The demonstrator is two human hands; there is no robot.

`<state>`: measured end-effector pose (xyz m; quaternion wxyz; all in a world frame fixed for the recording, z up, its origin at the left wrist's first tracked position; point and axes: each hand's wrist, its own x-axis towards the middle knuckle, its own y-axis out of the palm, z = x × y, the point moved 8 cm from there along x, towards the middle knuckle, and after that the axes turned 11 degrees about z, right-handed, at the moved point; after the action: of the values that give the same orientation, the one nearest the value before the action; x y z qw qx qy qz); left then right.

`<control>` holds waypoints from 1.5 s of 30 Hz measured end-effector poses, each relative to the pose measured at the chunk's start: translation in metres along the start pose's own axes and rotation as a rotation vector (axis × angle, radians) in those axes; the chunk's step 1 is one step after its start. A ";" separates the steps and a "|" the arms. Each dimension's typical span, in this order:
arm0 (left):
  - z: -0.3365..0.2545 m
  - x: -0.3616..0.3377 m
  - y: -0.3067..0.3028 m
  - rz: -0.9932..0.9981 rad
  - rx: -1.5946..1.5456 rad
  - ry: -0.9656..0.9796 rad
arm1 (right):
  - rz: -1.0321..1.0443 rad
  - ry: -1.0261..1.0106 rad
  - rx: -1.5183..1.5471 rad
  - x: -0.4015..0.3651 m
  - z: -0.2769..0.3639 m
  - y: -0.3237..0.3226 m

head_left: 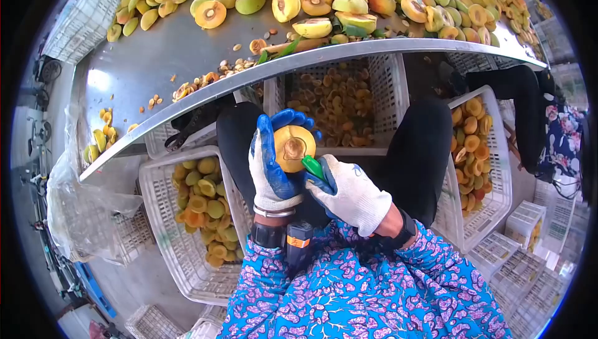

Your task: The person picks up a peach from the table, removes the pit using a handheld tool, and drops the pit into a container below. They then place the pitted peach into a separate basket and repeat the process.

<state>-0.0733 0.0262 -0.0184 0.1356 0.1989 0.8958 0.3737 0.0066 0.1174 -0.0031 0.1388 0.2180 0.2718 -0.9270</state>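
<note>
My left hand (274, 158), in a white glove with a blue coated palm, cups a halved apricot (294, 143). Its cut face is turned up, and a brown stone or stone hollow shows in the middle. My right hand (352, 192), gloved the same way, is closed around a small green-handled tool (313, 167). The tool's tip meets the lower right edge of the fruit, and I cannot make out its blade. Both hands are together above my lap, in front of the metal table edge.
Halved apricots (314, 0) are heaped on the metal table (162, 46), with loose stones (205, 80) along its rim. Below are white crates of fruit: one at left (187, 276), one at right (458, 214), one under the table (398, 83). Another person's leg (520, 90) is at right.
</note>
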 end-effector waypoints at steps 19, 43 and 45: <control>0.021 -0.008 -0.028 -0.269 0.147 -0.075 | -0.058 -0.185 0.131 0.017 -0.027 0.026; 0.041 -0.004 -0.026 -0.032 -0.302 -0.200 | 0.101 -0.048 0.313 0.013 -0.017 0.009; 0.047 -0.005 -0.029 -0.059 -0.328 -0.234 | -0.034 -0.180 -0.031 0.010 -0.009 0.001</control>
<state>-0.0580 0.0337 -0.0709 0.2800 0.1899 0.8065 0.4849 0.0018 0.1203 -0.0151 0.1503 0.1271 0.2762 -0.9407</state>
